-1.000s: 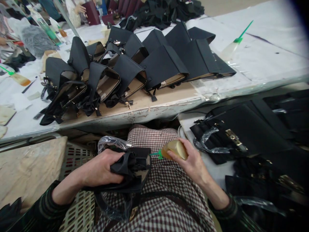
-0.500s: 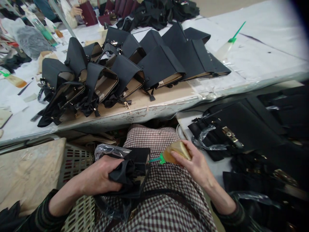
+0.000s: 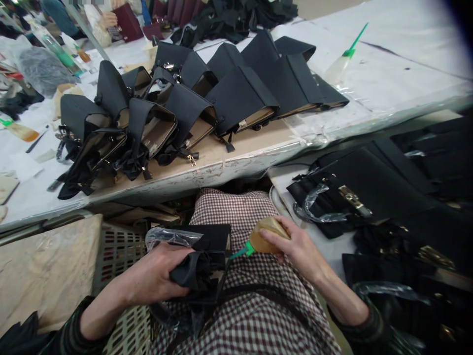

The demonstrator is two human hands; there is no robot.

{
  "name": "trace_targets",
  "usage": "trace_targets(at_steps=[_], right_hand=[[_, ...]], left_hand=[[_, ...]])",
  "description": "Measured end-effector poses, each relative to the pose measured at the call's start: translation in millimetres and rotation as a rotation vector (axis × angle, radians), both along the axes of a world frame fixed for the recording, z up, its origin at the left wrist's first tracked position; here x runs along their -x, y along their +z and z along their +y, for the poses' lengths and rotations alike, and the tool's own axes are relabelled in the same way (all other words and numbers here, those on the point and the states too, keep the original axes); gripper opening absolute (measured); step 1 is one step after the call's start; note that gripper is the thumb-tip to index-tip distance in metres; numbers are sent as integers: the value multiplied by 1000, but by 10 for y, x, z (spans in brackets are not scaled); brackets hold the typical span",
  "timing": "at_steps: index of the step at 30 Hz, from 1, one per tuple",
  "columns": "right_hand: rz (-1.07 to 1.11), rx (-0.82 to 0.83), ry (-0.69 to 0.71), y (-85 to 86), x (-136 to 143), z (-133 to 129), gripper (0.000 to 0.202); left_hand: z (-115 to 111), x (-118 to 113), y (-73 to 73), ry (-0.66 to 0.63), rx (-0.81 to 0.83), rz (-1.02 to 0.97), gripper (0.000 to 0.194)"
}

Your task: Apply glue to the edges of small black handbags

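Note:
My left hand point(image 3: 166, 276) is closed on a black handbag point(image 3: 216, 237) above my lap, gathering its soft folded part. Clear plastic wraps the bag's handle near my wrist. In my right hand point(image 3: 295, 246) I grip a squeeze bottle point(image 3: 266, 235) of amber liquid, tilted with its green nozzle pointing left. The nozzle's thin tip is at the right edge of the bag; whether it touches cannot be made out. My left fingertips are hidden behind the folds.
Several black handbags point(image 3: 242, 96) stand in rows on the bench ahead. Another squeeze bottle point(image 3: 340, 66) stands at the bench's right. More black bags point(image 3: 369, 192) lie to my right. A plastic crate point(image 3: 123, 246) and a tan board point(image 3: 48, 266) are at my left. A person's hand point(image 3: 108, 19) shows far off.
The bottle's nozzle tip has moved a little down along the bag's right edge, with my right hand tilting the bottle. My left hand keeps its hold. The view has shifted slightly.

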State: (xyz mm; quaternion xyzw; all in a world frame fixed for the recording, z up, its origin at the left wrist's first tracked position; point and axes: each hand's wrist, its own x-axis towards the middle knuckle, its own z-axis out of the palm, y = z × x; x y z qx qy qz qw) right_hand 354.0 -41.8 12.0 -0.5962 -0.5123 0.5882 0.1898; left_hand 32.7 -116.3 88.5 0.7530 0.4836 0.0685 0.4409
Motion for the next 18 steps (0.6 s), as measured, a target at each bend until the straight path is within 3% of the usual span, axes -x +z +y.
trace_targets(at_steps=[7, 18], right_hand=[[85, 57, -135, -101, -45, -29, 47], [235, 173, -102, -237, -87, -123, 43]], left_hand=[[23, -25, -13, -37, 1, 22, 18], [69, -116, -16, -111, 3, 42, 21]])
